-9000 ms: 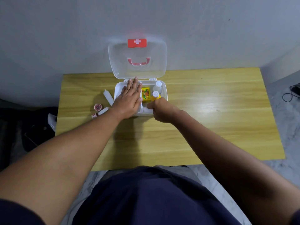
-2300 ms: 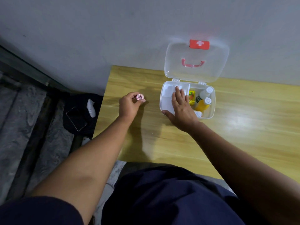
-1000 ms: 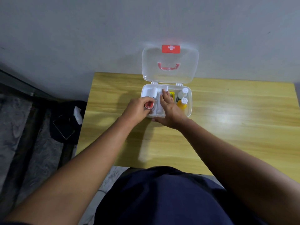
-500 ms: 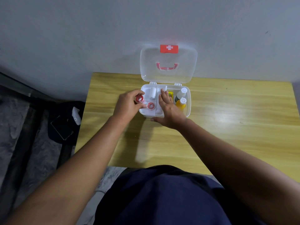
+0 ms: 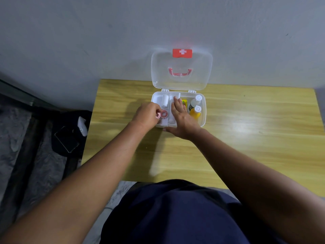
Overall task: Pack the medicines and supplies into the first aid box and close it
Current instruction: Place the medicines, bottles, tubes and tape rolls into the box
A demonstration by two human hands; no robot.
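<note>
The white first aid box [image 5: 203, 110] stands open at the table's far edge, its clear lid [image 5: 182, 71] leaning on the wall. My left hand [image 5: 146, 115] pinches a small pink tape roll [image 5: 158, 115] at the box's left compartment, right beside a second red roll [image 5: 164, 114] lying inside. A white bottle [image 5: 165, 100] lies at the back of that compartment. My right hand [image 5: 182, 117] rests flat and empty on the box's middle section. On the right side sit a yellow packet [image 5: 184, 102], a white-capped bottle [image 5: 194, 103] and an orange bottle [image 5: 196, 112].
The wooden table [image 5: 246, 138] meets a grey wall behind the box. On the floor to the left lie a dark cloth with a phone [image 5: 66, 140] and a white object [image 5: 82, 128]. My dark-clothed lap fills the bottom.
My left hand has lowered the pink roll from above the box's left rim down beside the red roll inside. The right hand has stayed on the box.
</note>
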